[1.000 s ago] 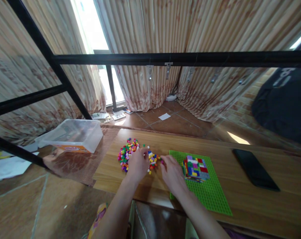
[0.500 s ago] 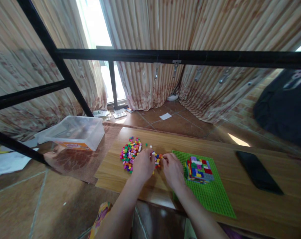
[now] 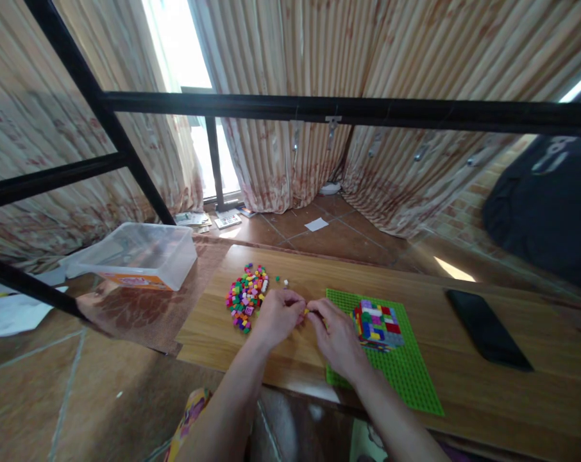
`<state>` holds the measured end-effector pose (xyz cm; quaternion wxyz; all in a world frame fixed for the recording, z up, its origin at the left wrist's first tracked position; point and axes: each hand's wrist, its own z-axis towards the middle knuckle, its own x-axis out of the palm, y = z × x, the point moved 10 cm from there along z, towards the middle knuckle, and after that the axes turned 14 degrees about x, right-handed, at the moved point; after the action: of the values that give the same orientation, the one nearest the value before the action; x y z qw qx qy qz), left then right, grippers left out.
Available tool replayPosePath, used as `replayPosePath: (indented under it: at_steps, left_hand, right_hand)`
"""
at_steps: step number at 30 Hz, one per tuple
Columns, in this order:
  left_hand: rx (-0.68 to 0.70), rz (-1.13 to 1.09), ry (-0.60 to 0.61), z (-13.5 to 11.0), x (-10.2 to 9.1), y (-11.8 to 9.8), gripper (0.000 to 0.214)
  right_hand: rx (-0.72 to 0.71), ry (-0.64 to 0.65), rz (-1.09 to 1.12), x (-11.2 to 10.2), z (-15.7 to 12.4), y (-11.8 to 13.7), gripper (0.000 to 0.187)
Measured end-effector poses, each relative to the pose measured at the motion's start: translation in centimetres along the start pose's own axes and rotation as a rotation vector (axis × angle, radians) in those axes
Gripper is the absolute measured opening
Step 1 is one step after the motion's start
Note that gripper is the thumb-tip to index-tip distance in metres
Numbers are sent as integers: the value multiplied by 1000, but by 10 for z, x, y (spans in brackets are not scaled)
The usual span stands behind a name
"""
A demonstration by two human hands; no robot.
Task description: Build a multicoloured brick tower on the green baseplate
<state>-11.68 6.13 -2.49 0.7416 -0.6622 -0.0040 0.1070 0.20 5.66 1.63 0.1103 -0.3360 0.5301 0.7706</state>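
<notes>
My left hand [image 3: 278,316] is closed in a pinch over the wooden table, just right of a pile of small coloured toy bricks [image 3: 247,296]. Facing it, my right hand [image 3: 337,335] pinches a tiny yellow-orange brick [image 3: 306,311] where the fingertips of both hands nearly meet. What the left fingers grip is hidden. Beside my right hand, a block built of many-coloured bricks [image 3: 379,324] stands on a green studded baseplate [image 3: 410,378]. My right wrist and forearm pass over the baseplate's left part.
A black phone [image 3: 487,330] lies on the table [image 3: 281,378] at the right. Loose white [image 3: 286,282] and green [image 3: 277,278] bricks sit behind my left hand. A clear plastic bin [image 3: 141,253] is on the floor at left. A black metal rail [image 3: 290,104] crosses before the curtains.
My hands have come together until their fingertips nearly touch. Loose bricks that showed between them are no longer visible. The whole view has shifted slightly.
</notes>
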Motion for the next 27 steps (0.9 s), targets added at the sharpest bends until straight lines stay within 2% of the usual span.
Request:
replayPosePath:
  at_steps: [3,6,8,12,15,22,24,27]
  left_hand:
    - [-36,-52,-37,0,-14,0,15]
    - [-63,-103,-121,2,-27,2,16]
    - [-75,-145,-168,2,-30,4,14]
    - [-95,-257,-187,0,-17,3,15]
    - [-101,-326,-182,-2,-4,0,18]
    - [-79,-395,-108,0,17,-13,29]
    - [-71,-413,-56,-1,23,-18,32]
    - [-71,-468,21,-3,32,-23,37]
  right_hand:
    - [22,46,7,1,0,-6,14]
    - [51,20,-62,5,-1,-17,13]
    - [62,-9,-156,11,-1,-24,13]
    - [96,-59,-286,19,0,-37,12]
    - [101,-101,-257,13,1,-36,14]
    - [78,-338,74,-40,-8,-12,22]
    - [76,-331,84,-46,-9,-6,23]
    - [67,-241,113,-46,-7,2,24]
